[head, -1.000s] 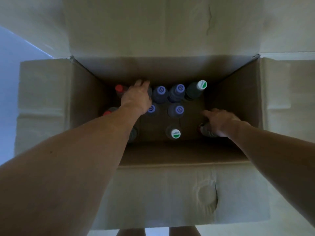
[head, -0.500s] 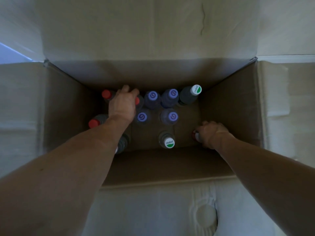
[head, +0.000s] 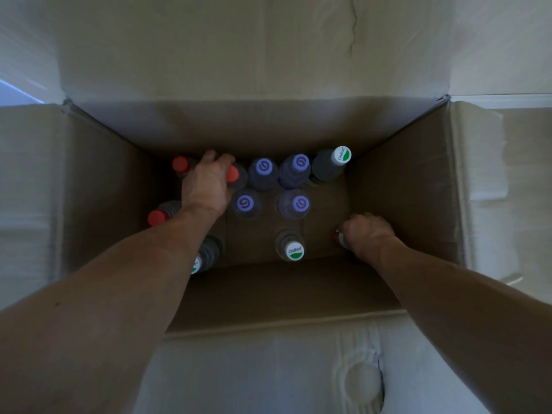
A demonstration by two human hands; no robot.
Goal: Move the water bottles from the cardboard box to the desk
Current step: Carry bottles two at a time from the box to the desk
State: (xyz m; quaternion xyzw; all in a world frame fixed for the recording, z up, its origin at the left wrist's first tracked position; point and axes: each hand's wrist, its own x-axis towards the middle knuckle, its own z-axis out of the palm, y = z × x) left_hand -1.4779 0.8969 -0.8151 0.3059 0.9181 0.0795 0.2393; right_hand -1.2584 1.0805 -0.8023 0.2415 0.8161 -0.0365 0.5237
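I look straight down into an open cardboard box (head: pixel 403 186) holding several upright water bottles. My left hand (head: pixel 207 182) reaches to the back left and curls round a red-capped bottle (head: pixel 234 174). My right hand (head: pixel 369 234) grips another red-capped bottle (head: pixel 339 238) at the front right, mostly hiding it. Purple-capped bottles (head: pixel 264 171) stand in the middle. A white-and-green-capped bottle (head: pixel 330 164) leans at the back right and another (head: pixel 292 249) stands at the front centre. Two more red-capped bottles (head: pixel 180 165) stand along the left wall.
The box flaps (head: pixel 268 369) are folded outward on all sides; the near flap has a round dent. The box walls are deep, and both forearms pass over the near rim. One more bottle (head: pixel 209 255) sits partly under my left forearm.
My right hand has closed further round the front-right bottle. My left hand has settled on the red-capped bottle at the back left. The view has moved slightly closer to the box.
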